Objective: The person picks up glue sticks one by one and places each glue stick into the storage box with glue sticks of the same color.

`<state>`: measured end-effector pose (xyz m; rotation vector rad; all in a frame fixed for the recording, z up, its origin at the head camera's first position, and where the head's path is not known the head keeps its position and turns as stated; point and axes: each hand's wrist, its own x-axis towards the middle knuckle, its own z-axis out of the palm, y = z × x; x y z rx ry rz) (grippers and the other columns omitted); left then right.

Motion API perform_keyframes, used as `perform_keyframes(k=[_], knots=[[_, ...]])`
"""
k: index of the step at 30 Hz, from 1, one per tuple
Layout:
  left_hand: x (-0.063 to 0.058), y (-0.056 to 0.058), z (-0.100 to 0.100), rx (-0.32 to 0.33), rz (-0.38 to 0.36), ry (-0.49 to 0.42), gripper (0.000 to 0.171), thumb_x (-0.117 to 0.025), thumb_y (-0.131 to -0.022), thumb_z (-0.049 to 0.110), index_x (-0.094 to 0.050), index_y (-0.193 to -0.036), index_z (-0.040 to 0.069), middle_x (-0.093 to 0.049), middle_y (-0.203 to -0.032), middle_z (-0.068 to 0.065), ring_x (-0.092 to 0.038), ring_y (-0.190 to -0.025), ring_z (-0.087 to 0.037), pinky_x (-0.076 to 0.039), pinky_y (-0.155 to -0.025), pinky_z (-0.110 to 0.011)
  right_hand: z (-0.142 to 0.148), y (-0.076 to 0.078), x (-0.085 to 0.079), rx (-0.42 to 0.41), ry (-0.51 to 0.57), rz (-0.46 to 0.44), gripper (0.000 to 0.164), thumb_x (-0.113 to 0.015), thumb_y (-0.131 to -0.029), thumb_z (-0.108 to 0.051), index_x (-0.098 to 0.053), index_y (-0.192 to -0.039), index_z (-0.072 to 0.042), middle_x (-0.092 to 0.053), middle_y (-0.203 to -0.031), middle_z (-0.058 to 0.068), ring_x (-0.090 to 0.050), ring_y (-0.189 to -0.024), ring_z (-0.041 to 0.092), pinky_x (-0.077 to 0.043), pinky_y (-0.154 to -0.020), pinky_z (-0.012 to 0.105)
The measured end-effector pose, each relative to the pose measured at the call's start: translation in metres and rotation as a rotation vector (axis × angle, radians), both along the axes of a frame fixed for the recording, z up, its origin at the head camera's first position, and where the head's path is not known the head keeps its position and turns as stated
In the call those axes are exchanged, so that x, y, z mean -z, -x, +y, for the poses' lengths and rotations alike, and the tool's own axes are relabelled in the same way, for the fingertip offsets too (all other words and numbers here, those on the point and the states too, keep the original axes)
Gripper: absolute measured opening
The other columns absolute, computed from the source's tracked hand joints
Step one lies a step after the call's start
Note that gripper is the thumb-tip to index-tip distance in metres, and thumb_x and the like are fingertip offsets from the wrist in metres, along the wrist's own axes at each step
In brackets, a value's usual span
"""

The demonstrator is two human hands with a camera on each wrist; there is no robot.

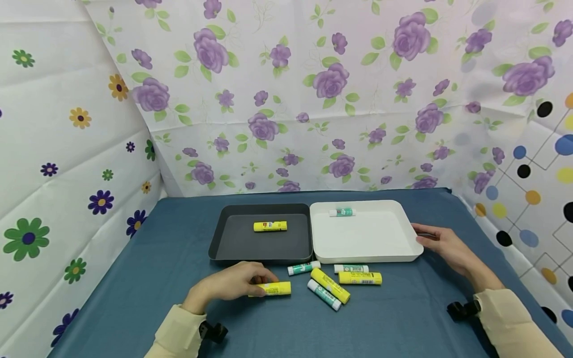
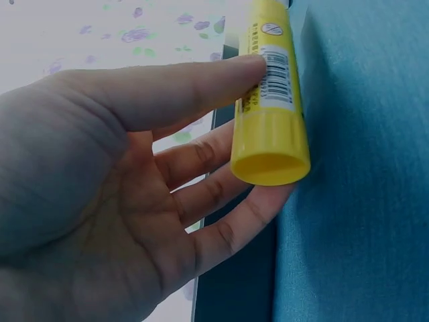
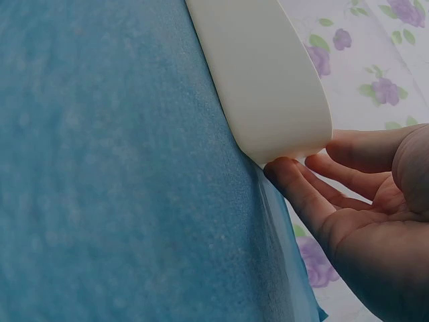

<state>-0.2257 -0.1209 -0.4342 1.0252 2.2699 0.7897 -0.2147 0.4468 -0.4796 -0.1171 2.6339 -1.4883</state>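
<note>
My left hand (image 1: 235, 282) pinches a yellow glue stick (image 1: 278, 288) between thumb and fingers, low over the cloth in front of the dark tray. In the left wrist view its barcode label and yellow end (image 2: 271, 161) face the camera. At the right side of the white tray (image 1: 367, 243), my right hand (image 1: 449, 246) touches the outer edge with its thumb and fingertips (image 3: 285, 171). Another yellow glue stick (image 1: 270, 226) lies in the dark tray (image 1: 233, 248). A green-and-white glue stick (image 1: 342, 212) lies near the back of the white tray.
Before the trays lie a green-and-white glue stick (image 1: 304, 268), two yellow ones (image 1: 330, 286) and more green-and-white ones (image 1: 324, 295), some touching. The trays stand side by side on a blue cloth (image 1: 277, 333). Flowered sheets (image 1: 286, 99) hang behind and beside the table.
</note>
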Motion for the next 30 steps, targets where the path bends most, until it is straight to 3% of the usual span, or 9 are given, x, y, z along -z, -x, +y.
perform_keyframes(k=[5,9,19,30], knots=[[-0.002,-0.001,-0.002,0.016,0.030,-0.029,0.034,-0.070,-0.102,0.019,-0.070,-0.135,0.020,-0.065,-0.116,0.009,-0.058,-0.096,-0.008,-0.051,-0.082,-0.030,-0.001,0.000,-0.001,-0.001,0.007,-0.005,0.066,-0.058,-0.108,-0.036,-0.038,-0.160,0.000,-0.040,-0.159,0.029,-0.040,-0.143,0.043,-0.046,-0.089,0.010],[-0.004,-0.001,-0.003,-0.007,0.050,-0.050,0.036,-0.067,-0.103,0.022,-0.067,-0.139,0.018,-0.064,-0.115,0.008,-0.058,-0.093,-0.010,-0.051,-0.079,-0.030,-0.002,0.001,-0.002,0.001,0.011,-0.008,0.067,-0.058,-0.108,-0.037,-0.037,-0.159,0.001,-0.039,-0.159,0.029,-0.038,-0.144,0.046,-0.045,-0.088,0.010],[-0.009,-0.001,-0.005,-0.038,0.078,-0.085,0.036,-0.065,-0.105,0.022,-0.066,-0.141,0.019,-0.061,-0.106,0.006,-0.055,-0.089,-0.014,-0.049,-0.074,-0.030,0.000,0.000,0.000,0.011,0.009,-0.018,0.068,-0.059,-0.108,-0.037,-0.037,-0.160,0.000,-0.038,-0.160,0.029,-0.038,-0.145,0.046,-0.044,-0.089,0.010],[-0.020,0.008,-0.003,-0.057,0.126,-0.116,0.039,-0.066,-0.104,0.020,-0.064,-0.143,0.018,-0.063,-0.110,0.006,-0.056,-0.093,-0.015,-0.050,-0.076,-0.031,-0.001,0.000,0.000,0.013,0.006,-0.011,0.068,-0.059,-0.108,-0.037,-0.037,-0.160,0.001,-0.039,-0.159,0.029,-0.040,-0.143,0.045,-0.045,-0.089,0.010]])
